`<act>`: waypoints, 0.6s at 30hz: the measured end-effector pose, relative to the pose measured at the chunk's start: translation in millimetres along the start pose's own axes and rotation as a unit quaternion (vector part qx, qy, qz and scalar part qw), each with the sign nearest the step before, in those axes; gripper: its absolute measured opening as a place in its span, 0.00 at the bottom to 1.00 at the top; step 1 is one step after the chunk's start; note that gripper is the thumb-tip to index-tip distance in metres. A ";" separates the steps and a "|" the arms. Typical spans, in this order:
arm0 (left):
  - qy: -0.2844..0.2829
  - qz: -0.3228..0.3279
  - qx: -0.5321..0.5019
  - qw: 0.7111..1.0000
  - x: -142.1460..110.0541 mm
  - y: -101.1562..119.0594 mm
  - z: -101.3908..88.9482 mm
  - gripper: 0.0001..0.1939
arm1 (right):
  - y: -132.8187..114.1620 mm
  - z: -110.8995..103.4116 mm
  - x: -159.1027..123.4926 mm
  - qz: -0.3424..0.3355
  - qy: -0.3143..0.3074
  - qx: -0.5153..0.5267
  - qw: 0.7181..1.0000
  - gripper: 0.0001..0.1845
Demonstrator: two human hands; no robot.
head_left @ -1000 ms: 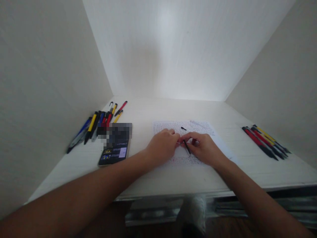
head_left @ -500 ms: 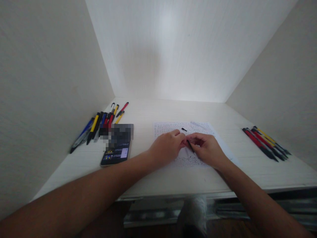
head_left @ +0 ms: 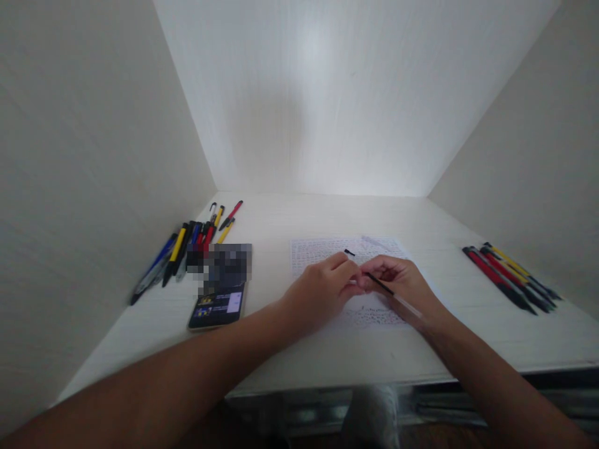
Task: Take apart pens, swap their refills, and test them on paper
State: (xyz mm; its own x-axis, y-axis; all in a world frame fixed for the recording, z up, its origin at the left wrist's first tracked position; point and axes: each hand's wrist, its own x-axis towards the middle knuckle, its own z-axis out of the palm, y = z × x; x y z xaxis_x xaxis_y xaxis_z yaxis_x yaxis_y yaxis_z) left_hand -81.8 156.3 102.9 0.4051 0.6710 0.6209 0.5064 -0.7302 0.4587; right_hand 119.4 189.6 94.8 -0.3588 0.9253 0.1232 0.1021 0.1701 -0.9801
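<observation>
Over the written sheet of paper point(head_left: 309, 249), my two hands meet fingertip to fingertip. My right hand point(head_left: 395, 280) is closed in a pinch on a thin pen refill point(head_left: 380, 284), dark with ink at its upper part and clear toward the wrist. My left hand point(head_left: 327, 284) is also closed, its thumb and forefinger pressed together at the upper end of the refill; what lies between them is hidden. Just beyond the left fingers rests a small black pen part point(head_left: 349, 252). A clear pen barrel point(head_left: 377, 242) lies at the paper's far edge.
To the left, a phone point(head_left: 218, 312) with a lit screen lies near a pile of several pens point(head_left: 178, 249) in mixed colours. On the right, several red, black and yellow pens point(head_left: 508, 277) lie side by side. White panels enclose the desk on three sides.
The refill has swung to a flatter slant, with its clear part now showing along my right palm. Both hands have shifted slightly right, and the view has tilted a little.
</observation>
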 end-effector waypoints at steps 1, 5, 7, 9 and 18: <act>0.018 0.004 -0.016 1.000 -0.2 1.1 0.4 0.06 | -0.4 -0.4 -0.6 -0.002 0.002 0.010 1.000 0.13; 0.078 -0.054 -0.143 0.985 0.4 6.7 6.0 0.12 | -2.0 -0.6 -1.8 -0.008 0.008 0.060 0.998 0.13; 0.100 -0.129 -0.241 0.957 1.4 8.3 10.8 0.14 | -4.0 1.5 -0.7 -0.005 0.020 0.083 0.996 0.13; 0.110 -0.210 -0.345 0.908 3.0 8.5 14.8 0.16 | -7.1 5.2 1.2 -0.007 0.038 0.095 0.995 0.14; 0.130 -0.332 -0.521 0.776 9.1 7.2 13.4 0.19 | -11.3 16.4 5.0 0.003 0.067 0.100 0.993 0.15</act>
State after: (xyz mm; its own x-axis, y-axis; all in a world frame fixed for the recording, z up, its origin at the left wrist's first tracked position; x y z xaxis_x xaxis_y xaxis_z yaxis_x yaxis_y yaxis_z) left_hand -64.3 158.9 103.4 0.0837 0.9938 0.0735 -0.4072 -0.0333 0.9128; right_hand 101.3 186.8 103.9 -0.2298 0.9653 0.1243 -0.0883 0.1065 -0.9904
